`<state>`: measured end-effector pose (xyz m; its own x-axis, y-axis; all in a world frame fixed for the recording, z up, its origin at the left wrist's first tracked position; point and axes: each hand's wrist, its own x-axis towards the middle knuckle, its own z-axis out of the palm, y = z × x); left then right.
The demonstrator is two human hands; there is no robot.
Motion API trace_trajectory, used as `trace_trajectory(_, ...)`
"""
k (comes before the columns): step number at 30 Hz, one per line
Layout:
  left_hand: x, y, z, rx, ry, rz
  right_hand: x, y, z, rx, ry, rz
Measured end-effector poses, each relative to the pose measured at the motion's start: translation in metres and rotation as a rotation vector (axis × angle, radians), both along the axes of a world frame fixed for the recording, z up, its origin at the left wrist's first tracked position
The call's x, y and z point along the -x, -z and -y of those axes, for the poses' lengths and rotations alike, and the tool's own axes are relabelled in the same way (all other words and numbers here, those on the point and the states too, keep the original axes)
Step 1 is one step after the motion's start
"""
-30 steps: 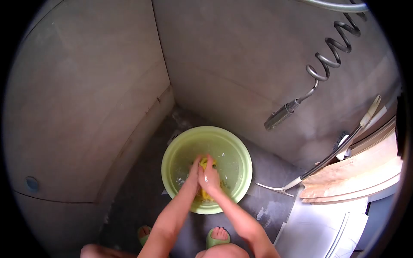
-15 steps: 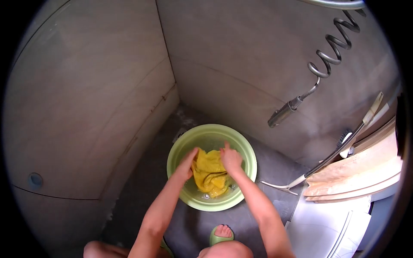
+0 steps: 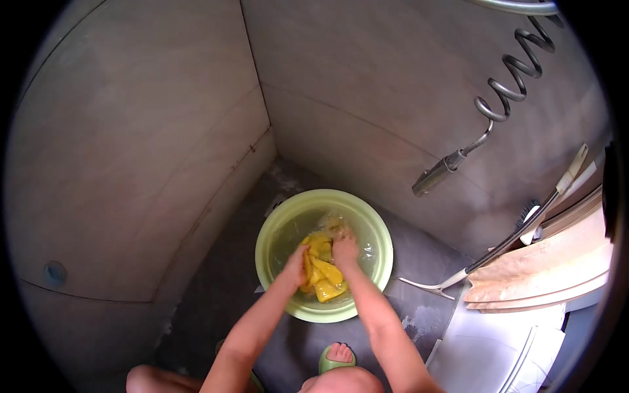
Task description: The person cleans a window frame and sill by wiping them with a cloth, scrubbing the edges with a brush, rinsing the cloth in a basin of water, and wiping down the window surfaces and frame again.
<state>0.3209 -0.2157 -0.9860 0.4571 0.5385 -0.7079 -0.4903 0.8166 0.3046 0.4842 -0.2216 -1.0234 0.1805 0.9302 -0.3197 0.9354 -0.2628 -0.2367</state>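
A wet yellow cloth (image 3: 325, 278) lies bunched in the water of a pale green basin (image 3: 384, 262) on the floor. My left hand (image 3: 299, 264) grips the cloth's left edge, its fingers partly hidden by the folds. On the other side, my right hand (image 3: 344, 247) is closed on the cloth's upper right part, with fingertips blurred by water. The water ripples and splashes around both hands.
A coiled metal hose with a spray nozzle (image 3: 438, 174) hangs along the right wall. To the right lean a long-handled squeegee (image 3: 452, 280) and a brush (image 3: 526, 219). A foot in a green slipper (image 3: 335, 357) stands just below the basin.
Both hands have drawn closer together, bunching the cloth into a narrower heap. My left hand has moved right and slightly down. The water is more stirred up.
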Motion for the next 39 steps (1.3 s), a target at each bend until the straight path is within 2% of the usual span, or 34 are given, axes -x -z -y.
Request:
trace_trajectory(1, -0.016, 0.000, 0.005, -0.002, -0.004, 0.000, 0.013, 0.000, -0.001, -0.022, 0.228, -0.087)
trace_trajectory(2, -0.032, 0.000, 0.009, -0.037, -0.074, -0.142, 0.022, -0.008, -0.002, -0.023, 0.228, -0.085)
trace_trajectory(4, -0.054, -0.004, 0.014, -0.065, -0.195, -0.447, 0.033, -0.036, 0.003, -0.068, 0.453, -0.496)
trace_trajectory(5, -0.058, -0.003, 0.014, -0.062, -0.194, -0.436, 0.037, -0.060, 0.015, -0.069, 0.453, -0.485)
trace_trajectory(7, -0.050, 0.015, 0.019, -0.095, -0.131, -0.235, 0.056, -0.122, 0.049, -0.253, 0.398, -0.447)
trace_trajectory(9, -0.040, 0.030, 0.028, -0.103, -0.043, -0.066, 0.075, -0.155, 0.068, -0.293, 0.336, -0.403)
trace_trajectory(10, -0.048, 0.029, 0.041, -0.227, -0.154, 0.516, 0.078, -0.162, 0.072, -0.349, 0.267, -0.354)
trace_trajectory(12, -0.050, 0.014, 0.045, -0.348, -0.251, 1.097, 0.062, -0.142, 0.051, -0.369, 0.293, -0.378)
trace_trajectory(14, -0.047, -0.026, 0.032, -0.074, -0.047, -0.129, 0.041, -0.116, 0.026, -0.433, 0.311, -0.391)
trace_trajectory(17, -0.044, -0.035, 0.029, -0.176, -0.026, -0.202, 0.053, -0.120, 0.034, -0.476, 0.275, -0.315)
trace_trajectory(18, -0.040, -0.035, 0.029, -0.180, -0.022, -0.196, 0.066, -0.137, 0.045, -0.434, 0.237, -0.236)
trace_trajectory(21, -0.017, -0.027, 0.043, -0.159, -0.139, 0.275, 0.083, -0.144, 0.056, -0.418, 0.184, -0.239)
trace_trajectory(23, -0.030, -0.030, 0.032, -0.178, 0.114, -0.336, 0.053, -0.110, 0.027, -0.398, 0.218, -0.257)
trace_trajectory(24, -0.023, -0.050, 0.031, -0.185, 0.235, -0.341, 0.033, -0.098, 0.020, -0.376, 0.262, -0.267)
trace_trajectory(25, -0.016, -0.063, 0.022, -0.200, 0.354, -0.339, 0.014, -0.103, 0.022, -0.416, 0.242, -0.161)
trace_trajectory(26, -0.011, -0.068, 0.008, -0.205, 0.355, -0.341, -0.003, -0.093, 0.028, -0.448, 0.219, -0.076)
trace_trajectory(28, -0.002, -0.075, -0.021, -0.724, 0.522, -0.881, -0.016, -0.102, 0.050, -0.377, 0.096, 0.111)
trace_trajectory(29, 0.004, -0.063, -0.040, -0.769, 0.477, -0.852, -0.018, -0.112, 0.062, -0.331, 0.006, 0.240)
trace_trajectory(30, 0.008, -0.058, -0.049, -0.845, 0.344, -0.908, -0.019, -0.128, 0.067, -0.329, 0.001, 0.241)
trace_trajectory(31, 0.013, -0.052, -0.057, -0.922, 0.208, -0.964, -0.019, -0.145, 0.070, -0.251, -0.102, 0.364)
trace_trajectory(32, 0.020, -0.044, -0.059, -0.919, 0.205, -0.967, -0.020, -0.152, 0.069, -0.170, -0.206, 0.484)
trace_trajectory(34, 0.039, -0.020, -0.043, -1.087, 0.248, -1.173, -0.020, -0.132, 0.040, -0.148, -0.260, 0.376)
trace_trajectory(35, 0.043, -0.016, -0.024, -1.020, 0.366, -1.287, -0.017, -0.118, 0.023, -0.135, -0.308, 0.272)
trace_trajectory(37, 0.041, -0.008, 0.015, -0.880, 0.519, -1.439, -0.007, -0.088, -0.010, -0.354, -0.267, -0.128)
trace_trajectory(39, 0.022, 0.002, 0.046, -0.751, 0.603, -1.527, 0.005, -0.057, -0.029, -0.392, -0.356, -0.075)
